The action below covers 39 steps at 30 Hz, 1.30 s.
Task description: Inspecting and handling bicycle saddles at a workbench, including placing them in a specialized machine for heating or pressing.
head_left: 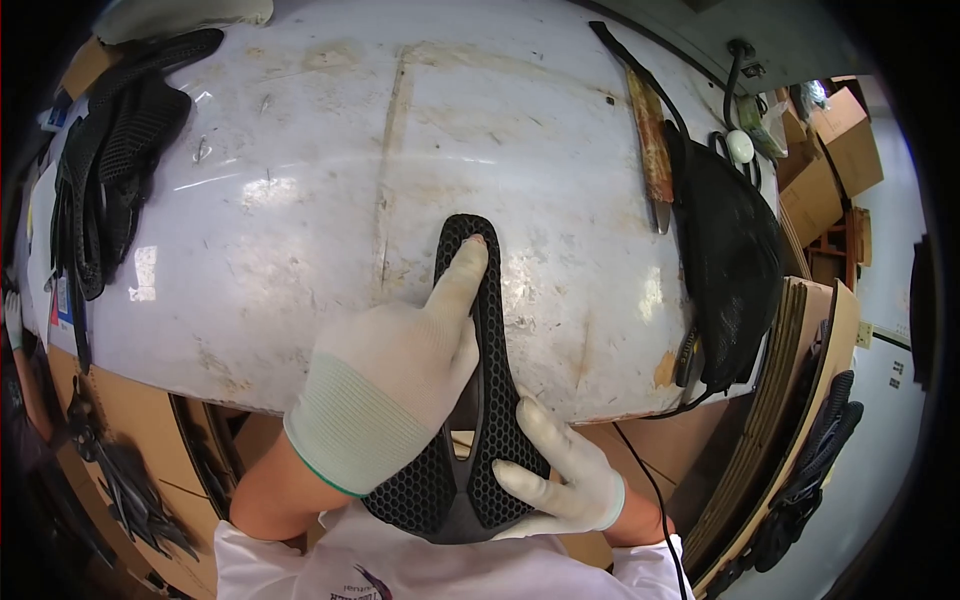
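A black bicycle saddle point(492, 330) with a honeycomb surface lies between my hands, its narrow nose over the table and its wide rear near my body. My left hand point(400, 360), in a white knit glove, has its index finger pressed on top of the nose. The thumb rests along the middle of the saddle, while its other fingers are mostly hidden. At the rear right edge, my gloved right hand point(565, 475) grips the saddle with fingers on the top and side.
The stained white table point(300, 130) spreads ahead. Black honeycomb saddle parts point(120, 150) are piled at left. To the right are a rusty-handled blade point(650, 140) and a black mesh bag-like thing point(735, 260). Cardboard sheets point(790, 390) stand lower right. Another person's gloved hand point(13, 318) shows far left.
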Tool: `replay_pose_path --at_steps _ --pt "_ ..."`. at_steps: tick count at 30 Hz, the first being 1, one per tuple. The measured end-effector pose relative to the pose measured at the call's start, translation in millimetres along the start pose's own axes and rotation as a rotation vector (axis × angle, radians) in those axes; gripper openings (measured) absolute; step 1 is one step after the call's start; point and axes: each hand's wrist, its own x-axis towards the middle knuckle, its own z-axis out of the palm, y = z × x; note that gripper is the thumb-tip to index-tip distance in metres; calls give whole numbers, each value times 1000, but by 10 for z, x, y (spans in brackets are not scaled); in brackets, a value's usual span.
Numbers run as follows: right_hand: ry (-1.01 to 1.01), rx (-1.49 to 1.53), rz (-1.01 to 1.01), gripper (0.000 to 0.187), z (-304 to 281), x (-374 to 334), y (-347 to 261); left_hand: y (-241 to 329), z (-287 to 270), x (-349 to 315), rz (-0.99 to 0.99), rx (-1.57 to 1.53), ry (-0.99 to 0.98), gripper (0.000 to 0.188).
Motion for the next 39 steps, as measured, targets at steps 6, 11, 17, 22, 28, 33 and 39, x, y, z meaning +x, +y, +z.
replay_pose_path --at_steps 6,11,17,22,28,33,39 --pt "41 -184 53 45 60 6 -32 16 -77 33 -32 3 -124 54" --pt "2 -509 -20 31 -83 253 -184 -81 -27 39 40 -77 -45 58" --pt "-21 -445 -131 27 -164 331 -84 -134 -14 36 116 -35 -37 61" --pt "18 -435 -149 29 -163 329 -70 -204 -158 -83 111 -248 -108 61" --pt "31 -413 -140 30 -150 307 -100 -641 -345 -779 424 -451 -281 70" --pt "40 -446 -142 27 -165 290 -84 -720 -145 -862 522 -385 -170 70" --pt "60 -480 -175 28 -133 299 -74 -723 14 -1108 -36 -1245 -34 74"
